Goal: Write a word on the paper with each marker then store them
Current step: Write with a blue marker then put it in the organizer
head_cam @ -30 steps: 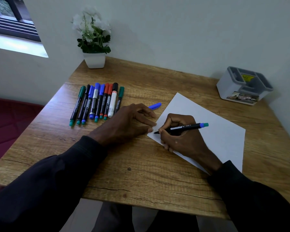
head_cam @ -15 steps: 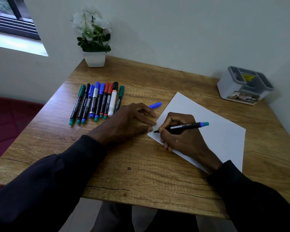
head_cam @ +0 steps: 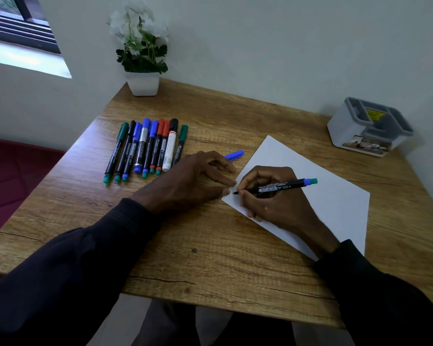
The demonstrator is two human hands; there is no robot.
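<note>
**Right hand on one marker, pretty much everything left to do**

Your right hand was pinching the blue-ended marker in a writing grip, tip down at the near left corner of the paper. Your left hand lay relaxed on the table, fingers loosely spread, fingertips right at the edge of that corner, probably to steady the sheet. I couldn't make out any writing; the visible part of the sheet looked blank, and your hand hid the spot under the tip.

So I'd call this the very start. The row of markers sat capped on the far left of the table, well apart from the paper, looking untouched. A loose blue cap lay just beyond your left hand. The grey organizer at the far right held no markers that I could see. That left a word per marker, recapping, then storing the lot.
</note>
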